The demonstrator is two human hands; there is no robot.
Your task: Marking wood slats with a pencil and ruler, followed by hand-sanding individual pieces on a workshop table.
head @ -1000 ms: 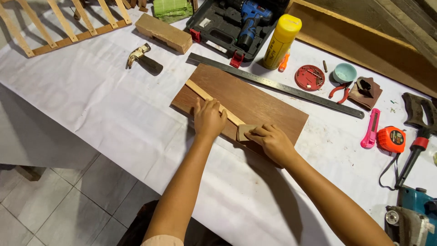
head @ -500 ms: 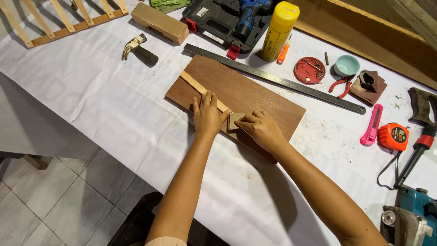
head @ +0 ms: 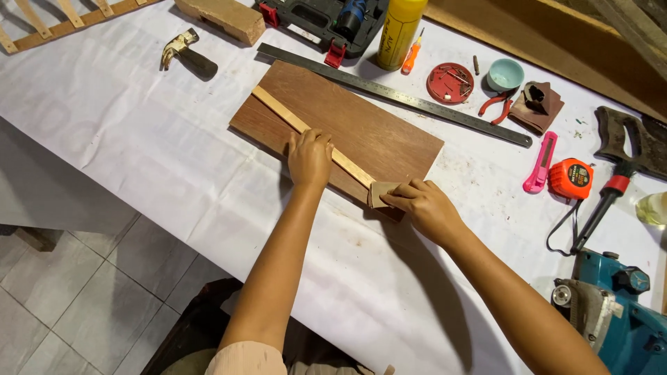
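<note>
Brown board (head: pixel 361 128) lies angled on white-covered worktop (head: pixel 125 139), bare cloth toward near edge. Yellow bottle (head: pixel 397 28) stands behind steel ruler (head: pixel 389 94). Left hand (head: pixel 309 156) grip flat, pressing pale wood strip (head: pixel 292 119) onto board. Right hand (head: pixel 424 205) grip pinched on sandpaper piece (head: pixel 381 193) at strip's near end.

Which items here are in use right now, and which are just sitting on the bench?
In use: left hand pressing thin wooden strip; right hand holding sandpaper piece; brown board underneath.

Lying about: hammer, steel ruler, tape measure, pink cutter, yellow bottle.
</note>
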